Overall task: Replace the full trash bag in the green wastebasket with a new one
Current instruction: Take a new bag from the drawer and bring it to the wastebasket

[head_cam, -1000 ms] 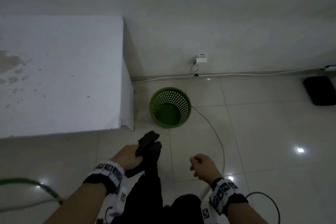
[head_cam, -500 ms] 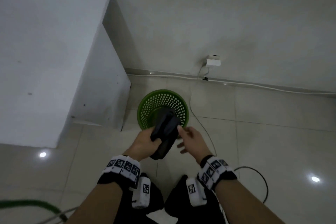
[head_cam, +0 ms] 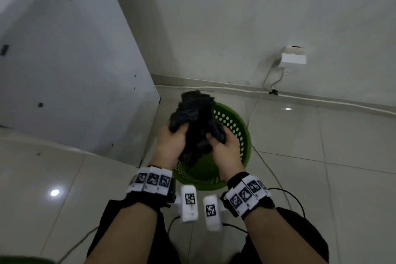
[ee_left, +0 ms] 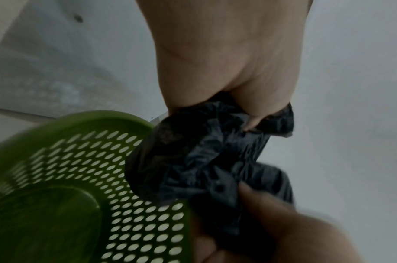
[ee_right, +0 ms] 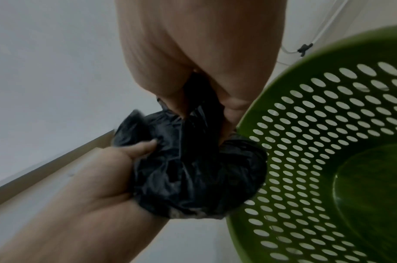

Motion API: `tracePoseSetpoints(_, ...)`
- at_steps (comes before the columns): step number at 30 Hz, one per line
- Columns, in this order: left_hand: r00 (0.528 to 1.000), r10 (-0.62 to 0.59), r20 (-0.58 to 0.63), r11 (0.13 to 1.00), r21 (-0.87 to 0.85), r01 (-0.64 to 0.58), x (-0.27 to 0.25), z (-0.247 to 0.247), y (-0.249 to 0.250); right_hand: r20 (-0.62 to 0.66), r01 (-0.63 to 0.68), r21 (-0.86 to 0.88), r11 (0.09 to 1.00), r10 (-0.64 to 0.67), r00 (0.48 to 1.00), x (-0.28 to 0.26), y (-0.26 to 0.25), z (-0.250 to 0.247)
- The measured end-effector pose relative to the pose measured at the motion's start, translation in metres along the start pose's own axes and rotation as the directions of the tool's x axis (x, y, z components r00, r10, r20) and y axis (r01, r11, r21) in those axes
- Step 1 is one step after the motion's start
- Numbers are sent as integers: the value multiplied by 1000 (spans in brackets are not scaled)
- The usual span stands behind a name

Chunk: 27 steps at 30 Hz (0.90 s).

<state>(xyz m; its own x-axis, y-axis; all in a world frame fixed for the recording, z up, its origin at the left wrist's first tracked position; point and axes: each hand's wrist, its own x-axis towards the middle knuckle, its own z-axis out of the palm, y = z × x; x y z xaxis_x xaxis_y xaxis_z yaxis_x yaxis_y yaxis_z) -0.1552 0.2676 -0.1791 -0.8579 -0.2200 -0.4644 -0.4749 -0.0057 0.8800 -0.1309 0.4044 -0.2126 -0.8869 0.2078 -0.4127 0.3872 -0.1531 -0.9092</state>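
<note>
A crumpled black trash bag point(head_cam: 197, 122) is bunched between both hands, held above the green perforated wastebasket point(head_cam: 235, 126). My left hand point(head_cam: 171, 141) grips the bag's left side and my right hand point(head_cam: 225, 148) grips its right side. In the left wrist view the left hand's fingers point(ee_left: 253, 121) dig into the black bag point(ee_left: 204, 160), with the wastebasket point(ee_left: 84, 178) below left. The right wrist view has the bag point(ee_right: 193, 169) squeezed by both hands beside the wastebasket point(ee_right: 327, 142). The basket's inside looks bare, with no liner.
A white cabinet point(head_cam: 75, 60) stands close on the basket's left. A wall socket point(head_cam: 293, 58) with cables point(head_cam: 261, 90) is behind, and a cable runs across the tiled floor point(head_cam: 342, 167) on the right. My dark trouser knees point(head_cam: 278, 242) are at the bottom.
I have moved up close over the wastebasket. The bag, held earlier by the left hand alone, is now gripped by both hands and is more crumpled and spread.
</note>
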Motion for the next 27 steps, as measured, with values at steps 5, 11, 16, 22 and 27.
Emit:
tracePoseSetpoints(5, 992, 101, -73, 871, -476, -124, 32, -21, 10, -178, -256, 273, 927, 310, 934, 33, 45, -15)
tracePoseSetpoints(11, 981, 192, 12, 886, -432, -168, 43, -29, 18, -213, 76, -158, 985, -109, 971, 28, -1, -9)
tracePoseSetpoints(16, 962, 213, 171, 944, -291, -158, 40, -19, 15, 221, 372, -163, 914, -334, 916, 32, -54, 6)
tracePoseSetpoints(22, 908, 413, -69, 909, -38, -416, 34, -20, 15, 51, 396, -332, 856, -403, 914, 48, -72, -4)
tracePoseSetpoints(27, 709, 702, 68, 671, 268, -691, 4, -4, 26, 93, 511, -314, 800, -510, 855, 33, -100, 9)
